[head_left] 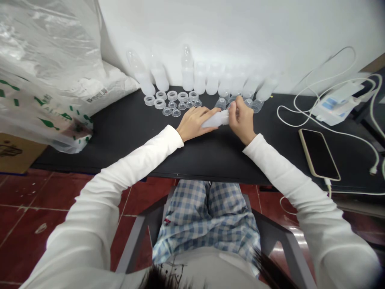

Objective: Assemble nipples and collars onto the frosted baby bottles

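A frosted white baby bottle [212,120] lies nearly level above the table, its top end pointing right. My left hand [195,122] is wrapped round its body. My right hand [242,120] is closed at the top end, by the pale collar ring [225,117]; what lies inside those fingers is hidden. Just behind the hands stand several clear caps [221,103], partly covered by my right hand. Left of my left hand are several clear collar rings [172,95] and several clear silicone nipples [176,112].
Along the wall stands a row of frosted bottles [200,80]; some on the left wear clear caps [187,58]. Plastic bags [57,116] bulge at the left. On the right of the black table [135,140] are a phone [319,154], a white power strip [337,104] and loose cables [345,128].
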A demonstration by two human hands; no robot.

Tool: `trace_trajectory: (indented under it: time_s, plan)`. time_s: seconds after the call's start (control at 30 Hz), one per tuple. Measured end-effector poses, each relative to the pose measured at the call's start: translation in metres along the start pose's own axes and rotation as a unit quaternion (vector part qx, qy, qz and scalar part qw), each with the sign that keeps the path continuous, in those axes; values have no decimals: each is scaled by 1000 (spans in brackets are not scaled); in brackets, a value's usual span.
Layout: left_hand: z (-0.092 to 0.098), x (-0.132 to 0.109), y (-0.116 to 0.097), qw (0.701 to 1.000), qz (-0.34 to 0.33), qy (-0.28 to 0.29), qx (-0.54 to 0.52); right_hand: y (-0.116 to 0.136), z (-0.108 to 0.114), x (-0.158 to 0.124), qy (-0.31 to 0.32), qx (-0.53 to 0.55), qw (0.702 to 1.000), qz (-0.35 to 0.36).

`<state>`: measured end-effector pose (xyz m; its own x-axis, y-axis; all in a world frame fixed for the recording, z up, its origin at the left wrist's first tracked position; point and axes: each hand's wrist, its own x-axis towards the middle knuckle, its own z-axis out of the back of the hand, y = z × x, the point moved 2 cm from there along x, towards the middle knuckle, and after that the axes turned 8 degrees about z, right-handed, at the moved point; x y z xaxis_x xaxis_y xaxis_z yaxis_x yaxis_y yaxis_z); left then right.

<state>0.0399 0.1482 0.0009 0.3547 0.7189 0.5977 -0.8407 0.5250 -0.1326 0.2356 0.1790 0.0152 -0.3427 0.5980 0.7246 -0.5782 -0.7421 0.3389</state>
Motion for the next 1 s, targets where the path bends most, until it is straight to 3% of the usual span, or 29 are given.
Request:
trace_trajectory:
  time_s: [0.2, 0.37, 0.53, 0.7, 0.9, 1.0]
  plan:
    - [4, 1, -5, 1000, -9, 16, 25, 3, 1, 2, -23, -7, 999, -37]
    - [2, 1, -3, 999, -21, 4, 36, 2, 2, 0, 5, -12, 999, -34]
    - [-2, 0, 4, 999, -3, 15, -34, -9, 9, 0, 81, -16, 995, 59]
    - [-5, -1, 7, 992, -1, 44, -114, -20, 15, 1, 108, -92, 980, 140]
    - [-6, 1, 8, 998, -28, 7, -60, -19, 9, 1, 43, -168, 966, 190]
    - [-4, 1, 6, 999, -26, -12, -20, -16, 7, 0, 20, -166, 972, 165]
